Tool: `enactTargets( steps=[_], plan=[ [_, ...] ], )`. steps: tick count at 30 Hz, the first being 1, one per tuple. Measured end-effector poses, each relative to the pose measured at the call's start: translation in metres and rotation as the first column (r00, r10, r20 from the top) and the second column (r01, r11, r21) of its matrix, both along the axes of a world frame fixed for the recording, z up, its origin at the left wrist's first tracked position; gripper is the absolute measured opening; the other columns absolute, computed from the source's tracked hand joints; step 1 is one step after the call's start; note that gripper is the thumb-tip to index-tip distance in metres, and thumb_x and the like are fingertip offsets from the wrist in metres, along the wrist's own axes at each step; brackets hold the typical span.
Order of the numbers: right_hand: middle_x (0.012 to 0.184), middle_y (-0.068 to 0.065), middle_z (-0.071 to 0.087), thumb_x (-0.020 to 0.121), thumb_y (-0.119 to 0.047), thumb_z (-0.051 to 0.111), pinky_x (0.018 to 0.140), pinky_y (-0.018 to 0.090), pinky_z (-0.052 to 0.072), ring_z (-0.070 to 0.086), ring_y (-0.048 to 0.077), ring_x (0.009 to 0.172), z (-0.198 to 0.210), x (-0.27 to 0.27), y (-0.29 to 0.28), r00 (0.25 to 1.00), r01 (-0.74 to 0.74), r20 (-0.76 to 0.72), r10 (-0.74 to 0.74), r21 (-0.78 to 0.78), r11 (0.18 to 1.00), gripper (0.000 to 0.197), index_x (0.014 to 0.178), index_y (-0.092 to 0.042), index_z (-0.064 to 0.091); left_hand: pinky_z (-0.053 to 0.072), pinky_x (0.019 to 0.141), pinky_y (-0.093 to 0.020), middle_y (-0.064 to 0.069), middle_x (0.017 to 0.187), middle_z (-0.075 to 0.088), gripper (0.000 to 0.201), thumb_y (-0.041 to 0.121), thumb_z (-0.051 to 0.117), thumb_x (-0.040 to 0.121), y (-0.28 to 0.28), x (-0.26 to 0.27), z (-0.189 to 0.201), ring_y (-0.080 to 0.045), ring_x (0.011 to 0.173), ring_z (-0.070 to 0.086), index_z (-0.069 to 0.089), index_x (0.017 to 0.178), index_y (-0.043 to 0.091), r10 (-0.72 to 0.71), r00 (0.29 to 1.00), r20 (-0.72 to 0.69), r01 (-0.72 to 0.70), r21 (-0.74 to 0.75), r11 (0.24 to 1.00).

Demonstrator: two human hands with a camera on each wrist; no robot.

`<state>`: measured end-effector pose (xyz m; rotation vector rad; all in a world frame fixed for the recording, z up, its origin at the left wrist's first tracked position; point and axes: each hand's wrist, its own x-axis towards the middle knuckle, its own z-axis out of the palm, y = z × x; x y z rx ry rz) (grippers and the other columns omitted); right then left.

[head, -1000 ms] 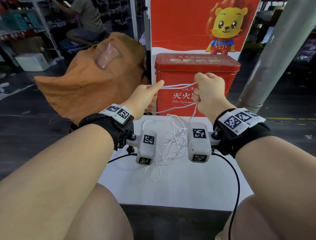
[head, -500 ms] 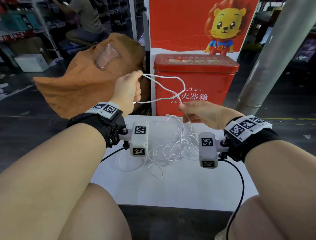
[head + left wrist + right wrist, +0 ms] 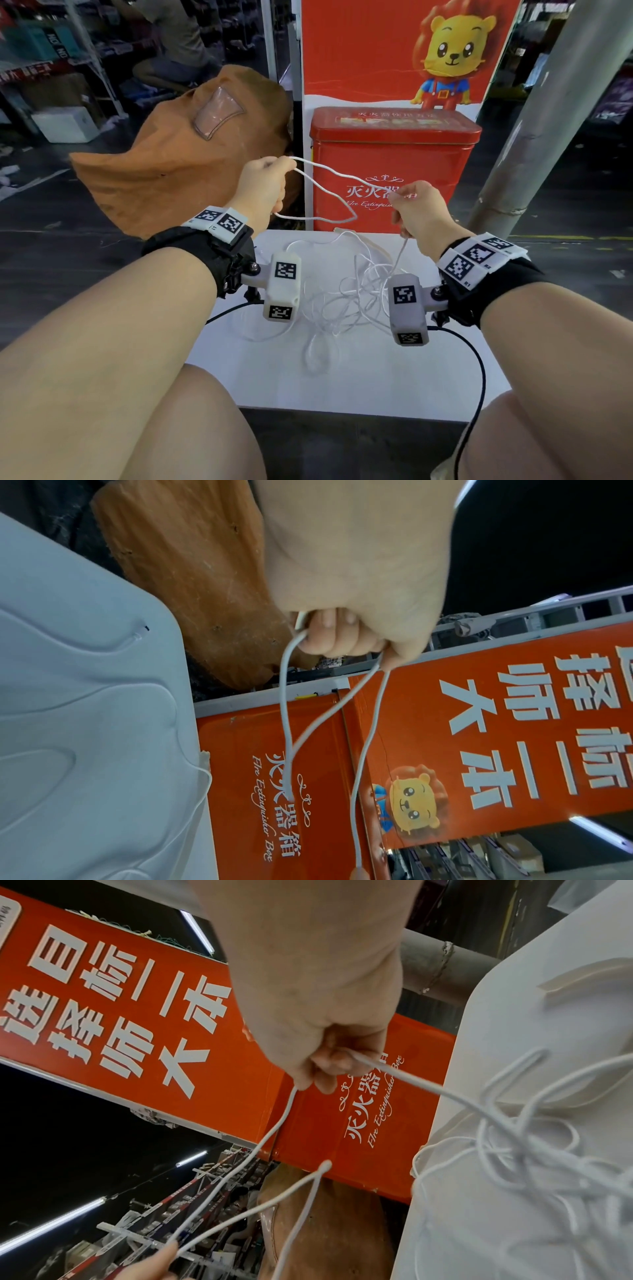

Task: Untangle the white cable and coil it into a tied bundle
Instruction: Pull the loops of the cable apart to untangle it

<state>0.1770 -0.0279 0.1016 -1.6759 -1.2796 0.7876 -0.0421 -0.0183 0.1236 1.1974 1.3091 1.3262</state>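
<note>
Cable [image 3: 329, 186]: white, thin, partly lifted, partly still tangled. One stretch runs in the air between both hands, above the far edge of the counter [image 3: 342, 387]. A second strand forms a hanging loop from the left hand [image 3: 262, 186], sagging to a bend in front of the red box [image 3: 394, 147]. The rest lies as a loose tangle of loops on the counter, between the two wrist cameras.

Left hand: raised, fingers [image 3: 329, 639] curled closed around the cable; in the left wrist view three strands leave the fist, one from the little-finger side, two from the thumb side.

Right hand [image 3: 416, 210]: slightly lower, fingers [image 3: 329, 1061] curled, pinching the cable; in the right wrist view one strand leaves toward the left hand, another drops from the fist down to the tangle.

Surroundings: red box stands just behind the counter, with a red poster [image 3: 394, 48] showing a cartoon lion behind it. Brown cloth-covered object [image 3: 178, 164] to the left. Grey post [image 3: 548, 102] to the right.
</note>
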Motion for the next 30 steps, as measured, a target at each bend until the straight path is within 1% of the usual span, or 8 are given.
enactTargets(
  steps=[4, 9, 13, 17, 21, 25, 27, 30],
  plan=[
    [0.059, 0.005, 0.057, 0.096, -0.018, 0.052, 0.042, 0.023, 0.036, 0.038, 0.014, 0.042, 0.002, -0.004, -0.003, 0.999, -0.006, -0.04, 0.005, -0.026, 1.0, 0.028, 0.069, -0.013, 0.048, 0.015, 0.036, -0.019, 0.008, 0.043, 0.023, 0.038, 0.018, 0.051, 0.096, 0.001, 0.002, 0.001, -0.008, 0.036, 0.016, 0.034, 0.063, 0.019, -0.024, 0.995, 0.102, 0.026, -0.013, 1.0],
    [0.064, 0.01, 0.058, 0.096, -0.005, 0.043, 0.044, 0.024, 0.038, 0.039, 0.016, 0.044, 0.002, -0.005, -0.001, 0.974, 0.0, -0.227, -0.02, -0.086, 0.996, 0.011, 0.09, -0.009, 0.05, 0.013, 0.038, -0.022, 0.005, 0.047, 0.02, 0.048, 0.023, 0.051, 0.097, 0.0, 0.009, 0.005, -0.011, 0.041, 0.014, 0.025, 0.057, 0.022, -0.112, 0.979, 0.172, 0.117, -0.019, 0.993],
    [0.075, 0.009, 0.064, 0.098, -0.003, 0.037, 0.058, 0.027, 0.051, 0.053, 0.015, 0.055, 0.003, -0.005, -0.001, 0.963, -0.048, -0.269, 0.018, -0.105, 0.993, 0.019, 0.111, -0.011, 0.049, 0.012, 0.042, -0.024, 0.003, 0.052, 0.018, 0.046, 0.026, 0.05, 0.098, 0.0, 0.012, 0.006, -0.012, 0.044, 0.013, 0.024, 0.06, 0.023, -0.131, 0.971, 0.201, 0.135, -0.007, 0.991],
    [0.084, 0.004, 0.071, 0.099, -0.012, 0.045, 0.076, 0.027, 0.053, 0.061, 0.014, 0.073, -0.001, -0.002, -0.001, 0.981, -0.116, -0.168, 0.094, -0.127, 0.985, 0.017, 0.102, -0.007, 0.061, 0.013, 0.041, -0.024, 0.004, 0.049, 0.021, 0.047, 0.026, 0.049, 0.099, -0.001, 0.013, 0.008, -0.011, 0.04, 0.015, 0.025, 0.058, 0.021, -0.127, 0.967, 0.223, 0.13, 0.001, 0.992],
    [0.085, 0.016, 0.07, 0.098, -0.011, 0.046, 0.069, 0.037, 0.058, 0.065, 0.027, 0.067, 0.003, -0.004, -0.004, 0.912, -0.154, -0.404, 0.073, -0.172, 0.973, 0.012, 0.103, -0.005, 0.055, 0.013, 0.038, -0.022, 0.005, 0.045, 0.022, 0.047, 0.026, 0.047, 0.099, -0.002, 0.014, 0.009, -0.009, 0.036, 0.017, 0.025, 0.058, 0.02, -0.151, 0.958, 0.245, 0.155, 0.005, 0.988],
    [0.073, 0.014, 0.07, 0.097, -0.008, 0.042, 0.059, 0.031, 0.056, 0.062, 0.022, 0.058, 0.005, -0.005, -0.004, 0.859, -0.153, -0.509, 0.051, -0.161, 0.975, 0.017, 0.102, -0.002, 0.057, 0.015, 0.037, -0.022, 0.004, 0.047, 0.022, 0.046, 0.026, 0.045, 0.1, -0.002, 0.015, 0.008, -0.009, 0.036, 0.018, 0.026, 0.059, 0.019, -0.162, 0.957, 0.239, 0.165, 0.008, 0.986],
    [0.059, 0.008, 0.064, 0.097, -0.01, 0.044, 0.05, 0.025, 0.048, 0.052, 0.015, 0.05, 0.005, -0.003, -0.001, 0.827, -0.137, -0.561, 0.038, -0.136, 0.981, 0.021, 0.099, 0.001, 0.062, 0.015, 0.037, -0.022, 0.004, 0.046, 0.021, 0.046, 0.026, 0.045, 0.099, -0.002, 0.015, 0.008, -0.009, 0.036, 0.017, 0.025, 0.058, 0.019, -0.164, 0.957, 0.239, 0.167, 0.01, 0.986],
    [0.053, -0.002, 0.042, 0.101, -0.02, 0.043, 0.046, 0.021, 0.032, 0.033, 0.01, 0.047, 0.005, -0.002, 0.005, 0.735, -0.111, -0.677, 0.039, -0.064, 0.992, 0.028, 0.083, -0.008, 0.061, 0.016, 0.037, -0.022, 0.004, 0.047, 0.02, 0.047, 0.029, 0.048, 0.099, -0.002, 0.017, 0.007, -0.01, 0.039, 0.017, 0.026, 0.058, 0.02, -0.158, 0.968, 0.194, 0.16, 0.006, 0.987]
  ],
)
